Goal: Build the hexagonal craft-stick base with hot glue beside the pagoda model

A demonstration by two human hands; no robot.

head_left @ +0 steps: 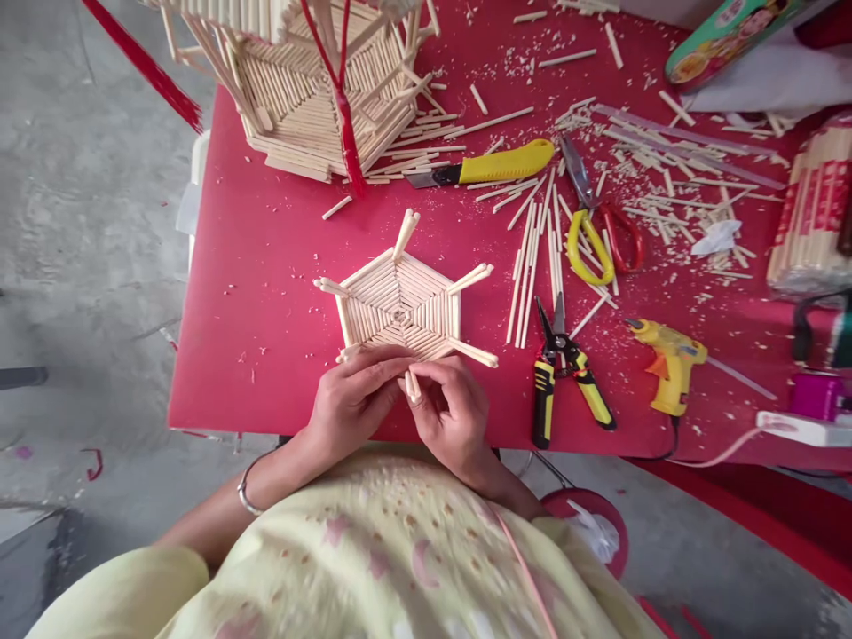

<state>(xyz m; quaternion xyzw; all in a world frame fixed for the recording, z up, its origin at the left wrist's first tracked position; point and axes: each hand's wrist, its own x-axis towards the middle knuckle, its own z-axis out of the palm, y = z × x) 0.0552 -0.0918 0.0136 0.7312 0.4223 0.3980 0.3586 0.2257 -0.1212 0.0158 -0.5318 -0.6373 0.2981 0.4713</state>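
A small hexagonal frame of wooden sticks [431,306] lies on the red table, its panels laid in rings around the centre. Short stick posts rise and lean outward from its corners. At the near corner, my right hand [456,408] pinches a stick post [413,387] between thumb and forefinger. My left hand [359,390] is closed at the same post from the other side, fingertips meeting those of the right. The post's lower end and the frame's near edge are hidden behind my fingers.
Right of the frame lie loose sticks [525,275], pliers [565,373], scissors [589,213] and a yellow glue gun [672,359]. A yellow utility knife [499,164] lies behind. A larger stick model [293,98] with red tassels stands at the back left.
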